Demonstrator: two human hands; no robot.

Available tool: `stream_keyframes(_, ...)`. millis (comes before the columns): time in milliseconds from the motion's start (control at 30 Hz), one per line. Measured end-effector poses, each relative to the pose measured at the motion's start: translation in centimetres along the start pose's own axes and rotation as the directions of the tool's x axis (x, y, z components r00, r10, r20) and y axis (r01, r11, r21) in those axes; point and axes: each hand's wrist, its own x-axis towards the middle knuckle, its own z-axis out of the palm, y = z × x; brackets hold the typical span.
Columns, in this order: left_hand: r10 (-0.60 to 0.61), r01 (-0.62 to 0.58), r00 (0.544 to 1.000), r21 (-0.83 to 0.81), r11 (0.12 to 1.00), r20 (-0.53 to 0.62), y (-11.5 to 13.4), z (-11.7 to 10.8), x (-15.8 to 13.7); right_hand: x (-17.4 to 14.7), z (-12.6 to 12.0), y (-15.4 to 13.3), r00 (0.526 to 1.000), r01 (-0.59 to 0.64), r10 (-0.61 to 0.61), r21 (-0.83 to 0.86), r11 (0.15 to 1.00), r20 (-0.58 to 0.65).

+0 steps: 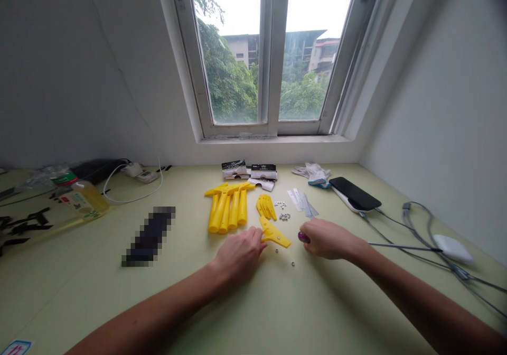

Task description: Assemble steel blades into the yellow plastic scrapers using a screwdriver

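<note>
Here we are at the pale green table point(253, 313), and the left hand point(241, 246) has its grip closed round the near end of a yellow scraper point(273, 232), its flat head angled out to the right over the table, between the two hands. A small metal piece sits on that head, and two loose nuts point(293, 263) lie just nearer the person. Over to the right hand point(328, 239): the grip is clenched on a purple handle point(303, 237), its rounded end poking out toward the scraper but well short of touching it, while a slim metal shaft point(404, 246) shows beyond the wrist, pointing away to the right!

Beyond the hands, a row of yellow handles point(227, 209) lies side by side on the left, then a small fan of yellow plates point(266, 207), two little clusters of metal hardware point(284, 216), and flat grey blades point(304, 203) spread at angles. Farther back, black-and-white card packs point(263, 171) near the window wall, pale gloves point(312, 172) to their right, and a dark phone point(355, 192) with cables trailing off along the right side
</note>
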Motion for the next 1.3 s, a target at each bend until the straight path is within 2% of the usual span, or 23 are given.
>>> stream_keyframes(233,0.032,-0.032,0.999,0.002,0.999,-0.012,0.2,0.1,-0.1,5.1,-2.6,1.2,0.999,-0.036,0.036,0.016,0.999,-0.028)
stream_keyframes(433,0.035,-0.035,0.999,0.003,0.999,0.003,0.2,-0.1,-0.2,7.4,-2.5,1.4,0.997,-0.073,0.073,0.041,0.996,-0.011)
stream_keyframes(633,0.020,-0.020,1.000,-0.013,1.000,0.021,0.3,-0.1,-0.2,7.3,-2.0,1.7,0.997,-0.079,0.080,0.090,0.993,-0.008)
stream_keyframes(833,0.015,-0.014,1.000,-0.021,1.000,0.017,-0.1,-0.1,0.0,6.6,-2.8,2.3,0.997,-0.074,0.076,0.177,0.981,-0.003)
stream_keyframes(933,0.004,-0.004,1.000,-0.009,1.000,-0.005,-0.4,-0.1,0.2,5.6,-3.4,2.4,0.999,-0.045,0.037,0.233,0.971,0.036)
stream_keyframes(1067,0.006,-0.005,1.000,0.005,1.000,-0.022,-0.5,-0.1,0.2,3.8,-4.2,1.2,0.985,0.054,-0.108,0.359,0.932,0.134)
stream_keyframes(1167,0.019,-0.018,0.999,0.018,1.000,-0.032,-0.4,-0.2,0.1,3.0,-4.7,-0.5,0.961,0.137,-0.235,0.487,0.863,0.145)
stream_keyframes(1233,0.026,-0.025,0.999,0.028,0.999,-0.035,-0.3,-0.2,0.1,2.9,-4.9,-1.5,0.962,0.151,-0.247,0.519,0.842,0.120)
stream_keyframes(1300,0.034,-0.032,0.999,0.037,0.999,-0.034,-0.2,-0.3,0.0,3.0,-4.9,-2.4,0.977,0.127,-0.194,0.491,0.862,0.089)
